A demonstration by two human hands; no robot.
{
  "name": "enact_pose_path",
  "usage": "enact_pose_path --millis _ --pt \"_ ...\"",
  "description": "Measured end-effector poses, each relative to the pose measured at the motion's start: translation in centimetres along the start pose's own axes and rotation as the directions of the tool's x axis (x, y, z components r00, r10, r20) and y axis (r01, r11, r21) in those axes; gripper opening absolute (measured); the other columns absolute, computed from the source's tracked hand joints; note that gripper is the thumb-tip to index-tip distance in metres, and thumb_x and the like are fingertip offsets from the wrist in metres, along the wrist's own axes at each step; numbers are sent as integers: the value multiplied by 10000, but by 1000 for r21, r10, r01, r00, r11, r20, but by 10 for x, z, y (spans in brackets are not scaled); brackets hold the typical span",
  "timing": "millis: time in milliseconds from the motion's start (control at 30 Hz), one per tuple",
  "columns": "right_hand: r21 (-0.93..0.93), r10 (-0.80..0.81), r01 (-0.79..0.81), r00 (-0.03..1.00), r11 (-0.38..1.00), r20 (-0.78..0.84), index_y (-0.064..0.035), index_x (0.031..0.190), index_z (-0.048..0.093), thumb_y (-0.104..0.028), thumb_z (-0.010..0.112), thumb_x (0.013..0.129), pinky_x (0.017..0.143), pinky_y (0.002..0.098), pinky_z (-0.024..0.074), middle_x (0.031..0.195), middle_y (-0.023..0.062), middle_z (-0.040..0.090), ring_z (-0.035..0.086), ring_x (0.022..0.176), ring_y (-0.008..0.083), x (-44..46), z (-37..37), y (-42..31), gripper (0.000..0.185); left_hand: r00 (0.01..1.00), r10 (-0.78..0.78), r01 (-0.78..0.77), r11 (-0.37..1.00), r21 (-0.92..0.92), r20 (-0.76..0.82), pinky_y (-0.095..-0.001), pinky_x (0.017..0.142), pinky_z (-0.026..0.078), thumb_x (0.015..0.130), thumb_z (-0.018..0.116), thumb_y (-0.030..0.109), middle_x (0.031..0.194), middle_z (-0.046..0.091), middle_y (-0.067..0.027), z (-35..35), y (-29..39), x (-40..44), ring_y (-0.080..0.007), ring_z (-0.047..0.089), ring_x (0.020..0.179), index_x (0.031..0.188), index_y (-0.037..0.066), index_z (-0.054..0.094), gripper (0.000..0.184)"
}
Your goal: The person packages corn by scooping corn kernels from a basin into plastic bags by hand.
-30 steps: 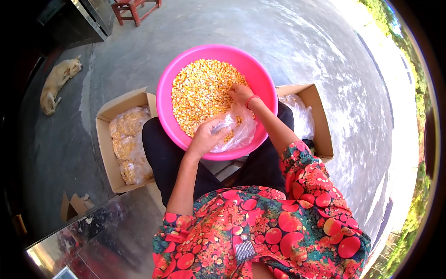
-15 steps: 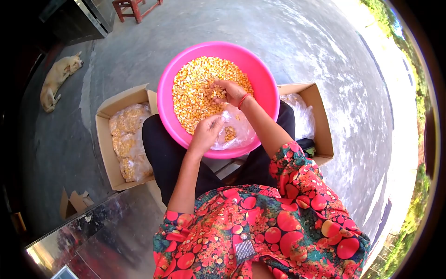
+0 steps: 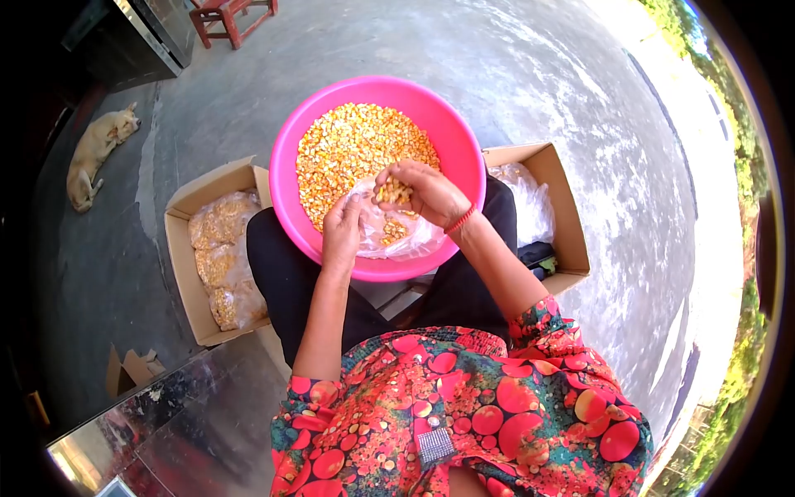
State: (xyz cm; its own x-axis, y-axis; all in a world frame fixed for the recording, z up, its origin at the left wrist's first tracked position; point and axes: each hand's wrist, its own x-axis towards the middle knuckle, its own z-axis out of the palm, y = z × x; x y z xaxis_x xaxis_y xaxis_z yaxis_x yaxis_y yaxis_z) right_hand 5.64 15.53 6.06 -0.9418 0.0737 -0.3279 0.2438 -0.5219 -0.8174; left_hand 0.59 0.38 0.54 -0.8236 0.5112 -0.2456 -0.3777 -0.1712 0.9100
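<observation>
A pink basin (image 3: 460, 132) rests over my lap with a heap of corn kernels (image 3: 356, 141) in it. My left hand (image 3: 341, 232) pinches the edge of a clear plastic bag (image 3: 418, 240), which lies against the near side of the basin with some kernels inside. Cupped above the bag's mouth, my right hand (image 3: 426, 195) holds a handful of kernels. A red bracelet circles my right wrist.
On the left, a cardboard box (image 3: 189, 277) holds filled bags of corn (image 3: 217, 263). Another box (image 3: 570, 224) on the right contains clear plastic bags (image 3: 527, 203). A dog (image 3: 95, 157) lies at the far left, and a red stool (image 3: 228, 21) stands beyond.
My right hand dug into the kernels, came up with a handful and moved back over the bag. My left hand has kept its hold on the bag and shifted slightly left.
</observation>
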Motion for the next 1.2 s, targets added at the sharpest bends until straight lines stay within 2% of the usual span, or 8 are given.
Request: enact_pose_path --millis 133,267,333,500,600,667,967,1200 --pt "-620 -154 198 980 759 125 -20 919 599 -148 468 868 755 231 431 852 45 601 538 838 83 -6 -11 29 190 1000 -6 6 1000 -27 -20 -160 436 275 908 457 212 617 429 69 -2 2 -1 -1 347 506 959 32 581 224" --pt "-710 -218 295 955 639 201 -32 924 597 -155 470 869 670 229 458 834 39 609 555 764 79 -11 -22 24 185 999 50 -50 999 -4 -6 -158 455 288 905 465 209 620 431 69 -1 4 -4 -5 356 518 963 32 580 219" --pt "-559 29 -7 999 829 31 -31 915 589 -169 469 875 564 206 458 784 18 590 540 666 58 -19 -13 -9 187 993 66 -68 998 11 95 -156 473 299 902 471 197 629 437 70 -1 5 -6 -2 360 535 978 31 583 214" --pt "-483 -176 99 977 870 -116 -69 898 597 -179 447 881 471 163 411 725 -20 572 506 561 32 16 -60 -21 187 964 -47 2 985 170 261 -155 476 298 895 486 208 614 425 79 2 9 -11 -2 363 536 1031 37 577 236" --pt "-695 -142 -105 947 712 -289 -84 945 603 -220 472 864 471 196 426 747 27 598 548 587 85 61 -112 6 206 938 -68 -4 978 208 340 -155 474 316 893 491 208 624 443 78 -2 6 -10 -4 377 531 1053 24 570 256" --pt "-967 -267 -129 945 221 -187 -77 971 606 -280 504 839 561 271 473 811 107 618 599 684 185 86 -143 30 262 900 -136 40 971 234 414 -176 498 374 891 484 153 710 504 47 -2 9 -11 -15 428 581 1021 2 577 219" --pt "-975 -12 -170 985 141 -173 -23 981 616 -430 503 791 817 352 433 991 199 598 581 908 301 117 -42 45 463 861 -107 -90 931 355 497 -191 560 405 891 482 174 817 556 18 -4 0 -6 -31 475 662 986 -9 591 233" --pt "-238 215 -219 976 946 -40 -64 891 612 -268 481 843 693 295 474 793 54 594 562 789 125 112 -45 36 247 911 -45 -134 908 397 411 -206 615 426 890 477 153 814 584 -6 -6 -4 -4 -57 509 703 975 -15 590 219"
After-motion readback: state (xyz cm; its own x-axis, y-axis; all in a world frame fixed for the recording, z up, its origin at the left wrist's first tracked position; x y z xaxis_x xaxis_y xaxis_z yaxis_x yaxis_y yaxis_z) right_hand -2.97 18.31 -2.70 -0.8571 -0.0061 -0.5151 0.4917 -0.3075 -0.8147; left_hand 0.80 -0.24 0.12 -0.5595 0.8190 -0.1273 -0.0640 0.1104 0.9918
